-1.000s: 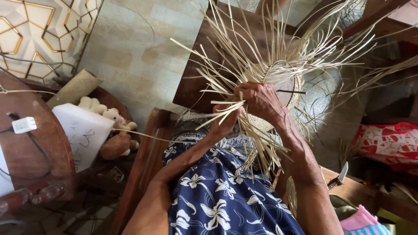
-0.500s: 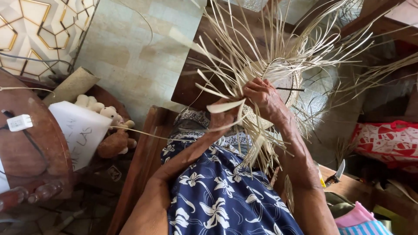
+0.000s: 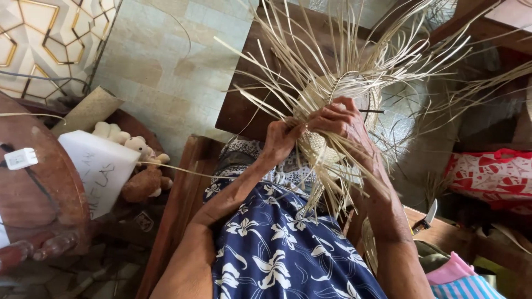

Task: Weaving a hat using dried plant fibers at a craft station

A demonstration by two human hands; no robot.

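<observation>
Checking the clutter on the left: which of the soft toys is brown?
The lower teddy bear, beside the white box. The soft toys above it are cream-white; this one alone is brown.

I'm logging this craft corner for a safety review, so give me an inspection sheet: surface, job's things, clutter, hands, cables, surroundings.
Surface: dark wooden table past the lap in a blue floral dress.
Job's things: half-woven straw piece, loose strips fanning outward.
Clutter: teddy bears, white box, knife, red patterned bag.
Hands: left hand and right hand both grip the straw piece.
Cables: white plug with a dark cord, on a round wooden top.
Surroundings: pale tiled floor.
</observation>
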